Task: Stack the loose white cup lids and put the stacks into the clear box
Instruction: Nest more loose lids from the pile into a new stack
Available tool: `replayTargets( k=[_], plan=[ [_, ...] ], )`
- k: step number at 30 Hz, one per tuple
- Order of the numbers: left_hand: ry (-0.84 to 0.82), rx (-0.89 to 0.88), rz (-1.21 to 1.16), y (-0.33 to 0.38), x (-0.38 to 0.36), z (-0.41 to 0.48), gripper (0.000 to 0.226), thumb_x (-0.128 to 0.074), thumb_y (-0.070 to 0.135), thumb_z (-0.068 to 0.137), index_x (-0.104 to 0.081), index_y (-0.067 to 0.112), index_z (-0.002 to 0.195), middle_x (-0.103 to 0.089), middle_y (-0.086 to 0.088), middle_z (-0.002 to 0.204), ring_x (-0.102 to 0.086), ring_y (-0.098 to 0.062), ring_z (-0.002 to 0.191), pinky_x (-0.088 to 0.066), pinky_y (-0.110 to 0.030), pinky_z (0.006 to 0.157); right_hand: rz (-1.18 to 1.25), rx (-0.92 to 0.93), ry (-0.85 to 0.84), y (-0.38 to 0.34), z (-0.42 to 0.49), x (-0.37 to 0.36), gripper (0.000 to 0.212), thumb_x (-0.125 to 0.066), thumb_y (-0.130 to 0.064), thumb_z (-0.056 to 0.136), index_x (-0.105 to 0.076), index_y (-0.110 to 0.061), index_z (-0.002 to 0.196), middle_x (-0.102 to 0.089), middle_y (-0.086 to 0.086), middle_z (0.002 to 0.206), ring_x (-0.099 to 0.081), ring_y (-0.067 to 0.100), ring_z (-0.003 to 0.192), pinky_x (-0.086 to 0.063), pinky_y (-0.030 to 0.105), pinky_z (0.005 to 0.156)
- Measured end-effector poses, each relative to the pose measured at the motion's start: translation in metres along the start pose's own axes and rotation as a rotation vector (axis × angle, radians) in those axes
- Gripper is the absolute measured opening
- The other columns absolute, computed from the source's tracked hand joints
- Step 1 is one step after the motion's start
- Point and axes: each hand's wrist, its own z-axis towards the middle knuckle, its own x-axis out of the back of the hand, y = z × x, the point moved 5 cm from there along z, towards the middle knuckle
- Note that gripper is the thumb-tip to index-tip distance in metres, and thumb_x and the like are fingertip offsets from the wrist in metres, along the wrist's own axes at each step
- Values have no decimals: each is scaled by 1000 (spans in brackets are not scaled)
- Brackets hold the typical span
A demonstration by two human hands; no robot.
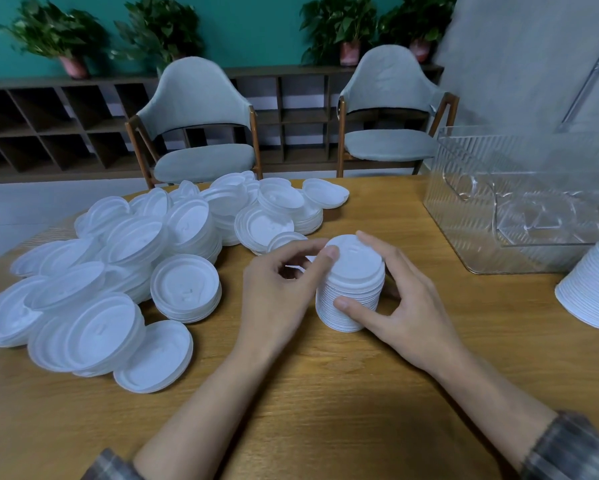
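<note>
White lid stack (351,292) stood upright at the centre of the frame on the tabletop (325,393); our right hand (407,303) gripped its side, thumb in front, while our left hand (277,299) curled against its top rim. Loose lids (118,271) lay at left, the clear box (519,209) at upper right.

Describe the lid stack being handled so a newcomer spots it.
On the wooden table, between the heap of loose lids at left and the clear box at right, stands an upright stack of lids. Unlike the white stack at the right edge, the left hand and right hand hold it.
</note>
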Motion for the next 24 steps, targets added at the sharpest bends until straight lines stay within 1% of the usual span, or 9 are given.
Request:
replayTargets(
  k=[1, 2, 4, 6, 9, 14, 17, 21, 24],
  plan=[
    [3, 5, 16, 1, -1, -2, 11, -85, 34, 87, -82, 33, 98, -78, 9, 88, -71, -18, 86, -57, -32, 77, 4, 3, 3, 0, 0, 0, 83, -82, -52, 78, -45, -41, 152, -50, -32, 140, -48, -4, 136, -42, 19, 109],
    [2, 7, 38, 1, -1, -4, 18, -89, 37, 82, -81, 36, 98, -76, 10, 87, -70, -16, 84, -55, -27, 76, 8, 7, 4, 0, -1, 0, 83, -82, -52, 78, -46, -40, 152, -51, -32, 140, -49, -3, 136, -44, 23, 110],
    [-14, -8, 90, 2, -2, -7, 29, -92, 43, 73, -80, 40, 99, -75, 12, 91, -69, -13, 87, -58, -28, 80, 29, 16, 18, -1, -1, 1, 85, -84, -52, 77, -47, -39, 152, -53, -31, 138, -52, -1, 134, -48, 31, 110],
    [-28, -25, 126, 4, -2, -8, 36, -94, 43, 71, -79, 40, 103, -74, 17, 96, -68, -11, 93, -58, -30, 83, 46, 25, 42, -1, -2, 2, 86, -86, -52, 75, -50, -37, 152, -57, -29, 137, -55, 0, 131, -52, 35, 107],
    [-44, -55, 174, 7, -4, -9, 43, -96, 37, 71, -78, 38, 110, -73, 24, 101, -66, -9, 100, -55, -24, 82, 66, 28, 80, 0, -2, 4, 87, -86, -55, 71, -53, -37, 150, -61, -23, 136, -60, 2, 127, -55, 33, 103],
    [-68, -80, 200, 8, -6, -9, 44, -93, 33, 75, -77, 33, 116, -75, 21, 106, -68, -11, 105, -57, -29, 84, 118, 20, 98, 0, -2, 3, 85, -86, -55, 68, -57, -34, 145, -65, -18, 134, -62, 4, 125, -56, 26, 99],
    [-102, -94, 211, 9, -5, -8, 45, -91, 33, 79, -76, 32, 121, -75, 20, 113, -68, -12, 109, -58, -34, 87, 112, 22, 103, -1, -1, 4, 82, -86, -54, 69, -58, -32, 143, -64, -18, 133, -62, 6, 126, -57, 30, 99],
    [-129, -111, 231, 9, -4, -5, 45, -88, 35, 82, -75, 30, 125, -74, 17, 116, -67, -13, 108, -59, -34, 81, 97, 42, 107, -2, -1, 3, 81, -86, -52, 72, -59, -31, 145, -63, -16, 128, -61, 9, 125, -57, 34, 98],
    [-138, -131, 247, 8, -5, -5, 47, -87, 36, 84, -73, 27, 128, -72, 15, 119, -66, -13, 110, -59, -30, 78, 150, 28, 131, -1, -2, 3, 85, -89, -49, 70, -58, -30, 147, -64, -16, 128, -62, 8, 126, -56, 29, 99]
  ],
)
